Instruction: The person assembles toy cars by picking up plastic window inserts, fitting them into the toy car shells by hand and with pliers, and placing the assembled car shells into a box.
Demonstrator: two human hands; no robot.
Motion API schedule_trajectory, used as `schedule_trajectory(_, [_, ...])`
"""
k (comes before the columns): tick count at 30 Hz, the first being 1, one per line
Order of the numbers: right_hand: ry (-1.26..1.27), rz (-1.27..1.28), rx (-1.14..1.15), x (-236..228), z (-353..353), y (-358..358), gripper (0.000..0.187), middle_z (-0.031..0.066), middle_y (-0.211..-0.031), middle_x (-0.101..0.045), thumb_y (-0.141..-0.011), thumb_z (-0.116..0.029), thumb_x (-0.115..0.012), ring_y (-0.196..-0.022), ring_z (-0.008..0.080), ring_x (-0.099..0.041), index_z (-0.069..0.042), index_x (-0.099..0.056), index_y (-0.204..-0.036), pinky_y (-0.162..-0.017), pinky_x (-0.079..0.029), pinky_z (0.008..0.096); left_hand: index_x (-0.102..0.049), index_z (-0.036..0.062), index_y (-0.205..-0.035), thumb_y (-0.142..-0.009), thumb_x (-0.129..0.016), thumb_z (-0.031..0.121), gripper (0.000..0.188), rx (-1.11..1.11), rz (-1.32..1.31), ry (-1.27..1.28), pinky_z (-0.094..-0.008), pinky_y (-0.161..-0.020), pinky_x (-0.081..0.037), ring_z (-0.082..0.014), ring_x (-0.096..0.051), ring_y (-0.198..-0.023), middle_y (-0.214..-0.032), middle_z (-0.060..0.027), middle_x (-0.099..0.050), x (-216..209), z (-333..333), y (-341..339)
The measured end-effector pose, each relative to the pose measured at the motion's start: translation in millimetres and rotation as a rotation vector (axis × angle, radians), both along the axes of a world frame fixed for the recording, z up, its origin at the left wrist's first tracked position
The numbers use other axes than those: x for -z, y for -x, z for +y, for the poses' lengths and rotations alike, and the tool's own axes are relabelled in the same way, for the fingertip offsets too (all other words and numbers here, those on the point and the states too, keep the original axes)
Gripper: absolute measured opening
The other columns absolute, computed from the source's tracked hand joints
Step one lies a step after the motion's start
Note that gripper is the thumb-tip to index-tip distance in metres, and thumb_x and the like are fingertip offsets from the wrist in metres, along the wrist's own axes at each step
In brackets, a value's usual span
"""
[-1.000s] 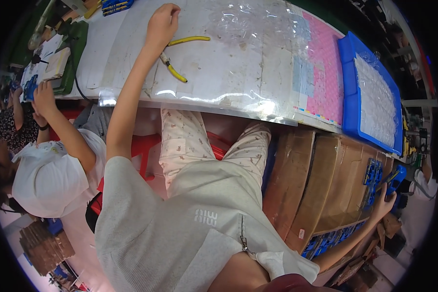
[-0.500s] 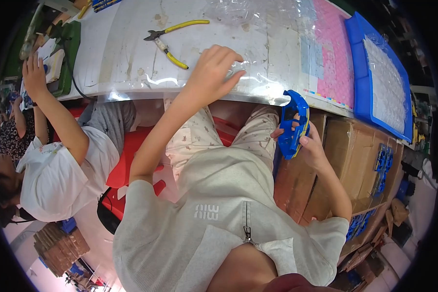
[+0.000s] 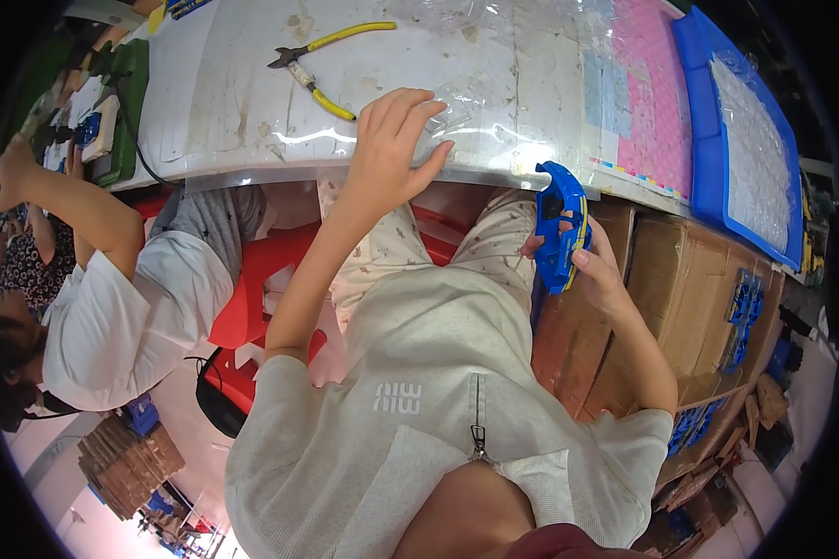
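My right hand (image 3: 603, 265) grips a blue plastic toy car body (image 3: 559, 228) with a yellow stripe along its side. It holds the shell on end just off the table's front edge, thumb on the near side and fingertips showing through the openings. Over the front of the white table (image 3: 242, 112), my left hand (image 3: 393, 140) hovers with thumb and fingers spread. A piece of clear plastic (image 3: 457, 110) lies close by its fingertips; whether they touch is hard to see. Beyond that hand rests a pair of cutting pliers (image 3: 294, 58) with yellow handles, jaws toward the left.
At the right end stands a blue tray (image 3: 704, 121) of clear plastic pieces, beside a pink sheet (image 3: 653, 102). Cardboard boxes (image 3: 653, 307) bearing blue parts (image 3: 742, 317) sit below it. Crumpled clear film (image 3: 494, 11) lies at the back. Another person (image 3: 130, 307) works on the left.
My left hand has drawn slightly left, its fingers still spread. The toy car body has tilted more upright in my right hand. The other person's arm has swung outward to the left.
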State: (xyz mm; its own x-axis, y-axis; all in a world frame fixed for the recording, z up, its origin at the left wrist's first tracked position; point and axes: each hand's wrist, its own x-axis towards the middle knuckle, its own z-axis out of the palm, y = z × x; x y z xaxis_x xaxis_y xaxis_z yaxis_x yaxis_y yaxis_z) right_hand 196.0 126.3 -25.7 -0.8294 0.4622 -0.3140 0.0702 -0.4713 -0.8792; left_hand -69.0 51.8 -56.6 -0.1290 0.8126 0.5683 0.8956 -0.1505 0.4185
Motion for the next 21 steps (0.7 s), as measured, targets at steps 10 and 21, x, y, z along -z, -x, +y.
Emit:
schedule_trajectory(10, [-0.069,0.02,0.033,5.2,-0.3,-4.6,0.063,0.0156,-0.095,-0.06,-0.074,-0.036,-0.062,-0.088,0.0207,-0.06,0.002,-0.041,-0.119,-0.081,-0.046,0.0315,-0.054,0.0043,-0.08,-0.07,-0.061,0.009,0.013,0.181,0.22,0.028,-0.0352,-0.076,-0.037,-0.0228,-0.051,-0.085,-0.082,-0.0066,-0.054,9.2,-7.1,-45.5])
schedule_trajectory(21, [0.145,0.217,0.143,-6.8,11.1,-9.0,0.084,0.0243,-0.089,-0.056,-0.067,-0.058,-0.053,-0.058,0.0228,-0.057,-0.001,-0.034,-0.127,-0.055,-0.046,0.028,-0.051,0.0051,-0.081,-0.088,-0.046,0.011,0.01,0.167,-0.938,0.344,-0.0252,-0.072,-0.038,-0.0125,-0.051,-0.077,-0.078,-0.0042,-0.05,18.0,-63.8,-85.4])
